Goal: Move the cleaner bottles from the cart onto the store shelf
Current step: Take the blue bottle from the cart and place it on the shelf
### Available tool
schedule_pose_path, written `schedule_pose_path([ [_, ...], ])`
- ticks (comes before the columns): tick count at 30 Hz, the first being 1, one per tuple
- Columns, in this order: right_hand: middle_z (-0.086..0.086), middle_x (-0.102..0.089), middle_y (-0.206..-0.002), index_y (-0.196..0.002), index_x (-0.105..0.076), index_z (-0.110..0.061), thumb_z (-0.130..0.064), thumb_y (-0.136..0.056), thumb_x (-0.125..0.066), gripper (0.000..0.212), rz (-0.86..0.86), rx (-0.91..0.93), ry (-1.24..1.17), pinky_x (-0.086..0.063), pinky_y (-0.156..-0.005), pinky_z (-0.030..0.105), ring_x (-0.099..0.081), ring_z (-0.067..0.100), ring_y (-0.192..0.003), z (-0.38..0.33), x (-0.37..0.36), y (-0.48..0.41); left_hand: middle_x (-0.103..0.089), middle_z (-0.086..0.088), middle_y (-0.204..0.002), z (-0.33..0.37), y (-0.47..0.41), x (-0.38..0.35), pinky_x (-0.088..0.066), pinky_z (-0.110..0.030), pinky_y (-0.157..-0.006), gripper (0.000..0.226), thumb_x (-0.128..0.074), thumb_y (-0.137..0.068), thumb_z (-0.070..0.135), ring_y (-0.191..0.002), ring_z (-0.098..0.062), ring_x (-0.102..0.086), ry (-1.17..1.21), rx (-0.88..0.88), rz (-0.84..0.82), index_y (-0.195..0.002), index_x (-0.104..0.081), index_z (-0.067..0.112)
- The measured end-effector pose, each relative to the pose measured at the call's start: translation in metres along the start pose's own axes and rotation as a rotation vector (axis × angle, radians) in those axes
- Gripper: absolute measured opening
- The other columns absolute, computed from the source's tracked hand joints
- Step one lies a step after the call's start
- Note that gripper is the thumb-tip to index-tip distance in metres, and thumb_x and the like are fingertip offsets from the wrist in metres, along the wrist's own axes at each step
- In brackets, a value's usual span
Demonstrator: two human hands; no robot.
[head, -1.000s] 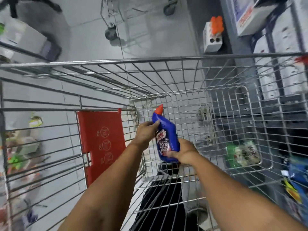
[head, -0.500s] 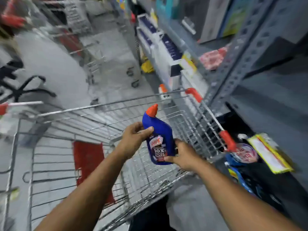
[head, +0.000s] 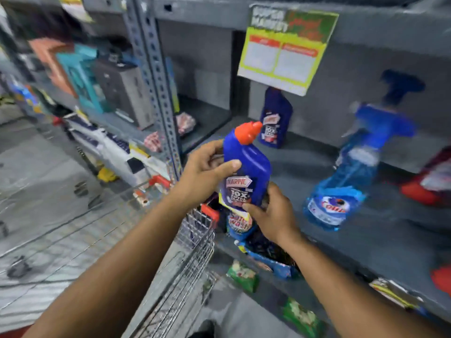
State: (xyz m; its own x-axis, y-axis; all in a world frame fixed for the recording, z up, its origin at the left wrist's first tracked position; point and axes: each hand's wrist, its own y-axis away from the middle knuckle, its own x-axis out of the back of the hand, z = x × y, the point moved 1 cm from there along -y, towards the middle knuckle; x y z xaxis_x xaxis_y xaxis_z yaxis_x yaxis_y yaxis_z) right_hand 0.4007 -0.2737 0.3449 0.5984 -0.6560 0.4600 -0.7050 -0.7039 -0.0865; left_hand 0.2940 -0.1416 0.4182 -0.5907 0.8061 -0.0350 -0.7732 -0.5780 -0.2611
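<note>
Head view shows our 2 hands holding 1 blue bottle (head: 246,172) with an orange cap, in the air in front of the shelf (head: 366,240) and not yet on it. Our left hand (head: 207,172) is closed around the upper body, with the thumb across the front. Our right hand (head: 273,213) grips the bottom part from the right side. The cart (head: 192,252) is below and to the left.

We think 3 things could go wrong. The bottle is tilted, so it may fall over if we put it down like this. A spray bottle (head: 351,172) stands on the shelf to the right, and a wide arm move may knock it. A second blue bottle (head: 275,120) stands at the back under a hanging sign (head: 285,52); pushing too deep may hit it.

On our bottle we read "HARPIC" and "10X". The spray label seems to say "Colin". A pack lower down shows "wash". The words on the sign are too blurred to read.
</note>
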Motion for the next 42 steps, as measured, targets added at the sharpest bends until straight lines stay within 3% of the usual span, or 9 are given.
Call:
schedule_pose_path([
  [4,0.008,-0.069,-0.105,-0.095,-0.046,-0.04,-0.031,-0.067,-0.075,0.042,0.173,-0.064,0.035,-0.056,-0.082,0.045,-0.069,0.023,-0.093,0.01,0.024,-0.01,-0.069,0.001,-0.097,0.0,-0.035,-0.032,-0.053,-0.019,-0.079,0.045,-0.065,-0.074,0.0,-0.085,-0.004,-0.066,0.012,-0.007,-0.09,-0.117,-0.053,0.002],
  [10,0.005,-0.064,-0.112,-0.107,-0.045,-0.051,-0.036,-0.065,-0.067,0.049,0.288,-0.095,0.024,-0.053,-0.089,0.049,-0.064,0.023,-0.104,0.052,0.023,-0.026,-0.065,-0.007,-0.1,-0.024,-0.066,-0.051,-0.054,-0.016,-0.073,0.04,-0.059,-0.082,-0.012,-0.082,-0.001,-0.067,-0.031,0.034,-0.244,-0.119,-0.05,-0.002],
  [14,0.004,-0.066,-0.108,-0.113,-0.05,-0.034,-0.031,-0.07,-0.067,0.047,0.308,-0.084,0.057,-0.054,-0.086,0.047,-0.065,0.021,-0.099,0.046,0.021,-0.017,-0.067,-0.011,-0.104,-0.044,-0.071,-0.048,-0.057,-0.024,-0.076,0.039,-0.064,-0.081,-0.005,-0.087,-0.009,-0.069,-0.002,0.078,-0.239,-0.118,-0.051,0.0],
  [17,-0.001,-0.067,-0.109,-0.122,-0.05,-0.025,-0.022,-0.073,-0.071,0.053,0.306,-0.078,0.087,-0.055,-0.085,0.038,-0.066,0.014,-0.098,0.04,0.022,-0.019,-0.067,-0.011,-0.111,-0.055,-0.07,-0.04,-0.056,-0.03,-0.084,0.049,-0.068,-0.078,0.006,-0.098,-0.018,-0.066,0.039,0.089,-0.224,-0.123,-0.051,0.001],
  [20,-0.012,-0.065,-0.11,-0.126,-0.043,-0.023,-0.006,-0.075,-0.071,0.06,0.32,-0.104,0.026,-0.053,-0.087,0.025,-0.065,0.003,-0.1,0.042,0.024,-0.012,-0.065,-0.003,-0.112,-0.071,-0.054,-0.045,-0.054,-0.025,-0.084,0.049,-0.06,-0.082,-0.002,-0.102,-0.011,-0.064,0.072,0.17,-0.296,-0.129,-0.047,0.002],
  [23,-0.003,-0.066,-0.106,-0.128,-0.045,-0.016,-0.01,-0.079,-0.069,0.054,0.311,-0.144,0.121,-0.05,-0.081,0.029,-0.065,0.016,-0.096,0.04,0.017,-0.012,-0.065,-0.003,-0.113,-0.092,-0.044,-0.041,-0.05,-0.027,-0.09,0.049,-0.048,-0.077,-0.004,-0.104,-0.007,-0.063,0.021,0.257,-0.353,-0.124,-0.05,0.012],
  [26,0.006,-0.069,-0.109,-0.123,-0.05,-0.014,-0.015,-0.082,-0.068,0.045,0.296,-0.157,0.181,-0.048,-0.079,0.031,-0.065,0.025,-0.098,0.033,0.008,-0.02,-0.06,-0.011,-0.126,-0.102,-0.043,-0.024,-0.046,-0.042,-0.103,0.068,-0.036,-0.074,-0.018,-0.119,-0.02,-0.057,-0.05,0.252,-0.391,-0.134,-0.043,0.012],
  [29,0.006,-0.07,-0.113,-0.126,-0.049,-0.014,-0.017,-0.083,-0.068,0.047,0.257,-0.158,0.201,-0.045,-0.078,0.027,-0.065,0.026,-0.104,0.02,-0.01,-0.035,-0.059,-0.013,-0.129,-0.105,-0.05,0.0,-0.044,-0.054,-0.104,0.076,-0.034,-0.07,-0.018,-0.122,-0.025,-0.055,-0.122,0.227,-0.352,-0.136,-0.041,0.019],
  [42,0.007,-0.068,-0.115,-0.128,-0.046,-0.015,-0.019,-0.087,-0.063,0.045,0.257,-0.192,0.188,-0.043,-0.078,0.027,-0.063,0.028,-0.107,0.006,-0.043,-0.058,-0.059,-0.012,-0.126,-0.115,-0.062,0.03,-0.042,-0.054,-0.105,0.079,-0.035,-0.065,-0.014,-0.123,-0.027,-0.053,-0.127,0.211,-0.34,-0.135,-0.042,0.022],
])
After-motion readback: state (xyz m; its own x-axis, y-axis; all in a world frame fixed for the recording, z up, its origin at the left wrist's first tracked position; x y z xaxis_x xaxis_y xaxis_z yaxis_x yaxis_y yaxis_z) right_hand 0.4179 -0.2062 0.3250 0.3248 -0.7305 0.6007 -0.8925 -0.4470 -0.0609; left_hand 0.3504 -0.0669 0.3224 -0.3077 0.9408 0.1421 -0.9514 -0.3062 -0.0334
